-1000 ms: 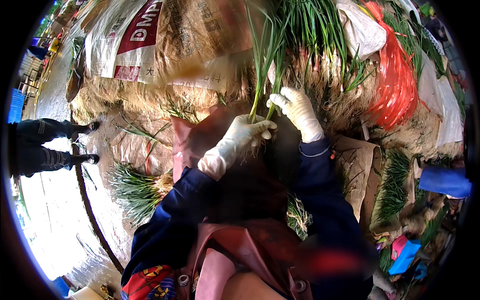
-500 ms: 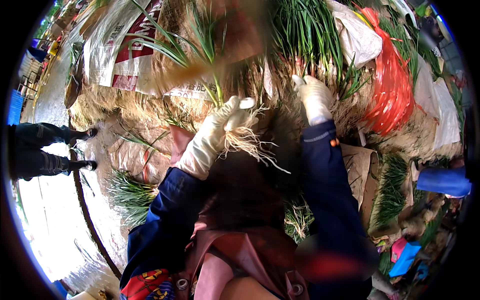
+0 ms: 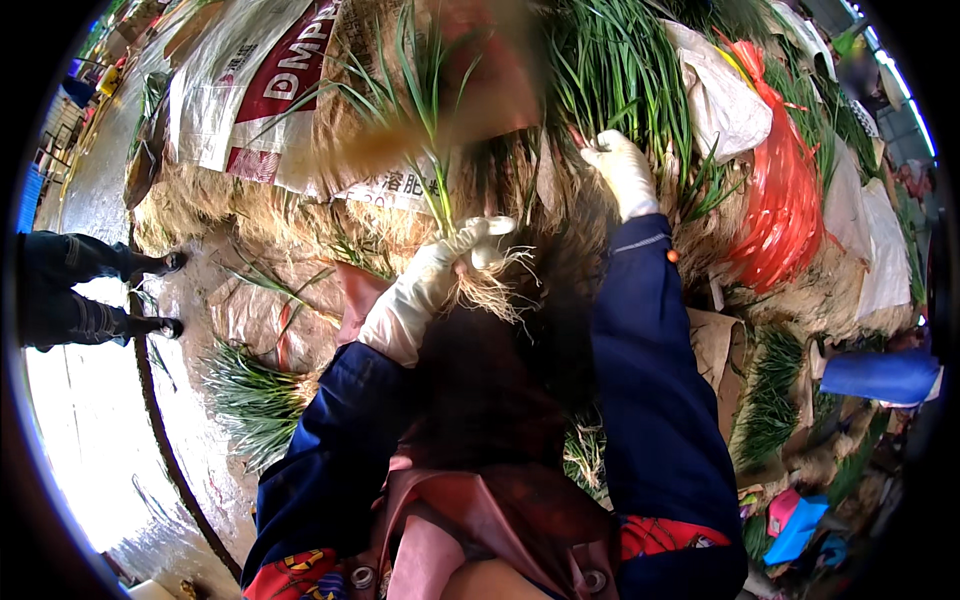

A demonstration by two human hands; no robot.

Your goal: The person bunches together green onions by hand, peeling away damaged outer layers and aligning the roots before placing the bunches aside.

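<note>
My left hand [image 3: 430, 285], in a white glove, is closed round the lower stems of a few spring onions [image 3: 437, 185]. Their green leaves stand up above the fist, and pale stringy roots [image 3: 490, 290] hang out on its right side. Farther right, my white-gloved right hand [image 3: 622, 170] reaches to the foot of a thick heap of spring onions [image 3: 615, 70]. Its thumb and fingers pinch together at a thin pinkish stem there; how many stems they hold is hidden.
Printed sacking [image 3: 270, 90] covers the heap's left part. Red plastic twine [image 3: 775, 180] and a white sack [image 3: 715, 95] lie at the right. A tied bundle [image 3: 255, 400] rests on the ground by my left arm. Another person's legs [image 3: 90, 290] stand far left; a blue-sleeved arm [image 3: 880, 377] shows far right.
My right hand has moved slightly up and closed at a stem in the heap. The roots in my left hand now hang more bunched, and the leaves stand more upright.
</note>
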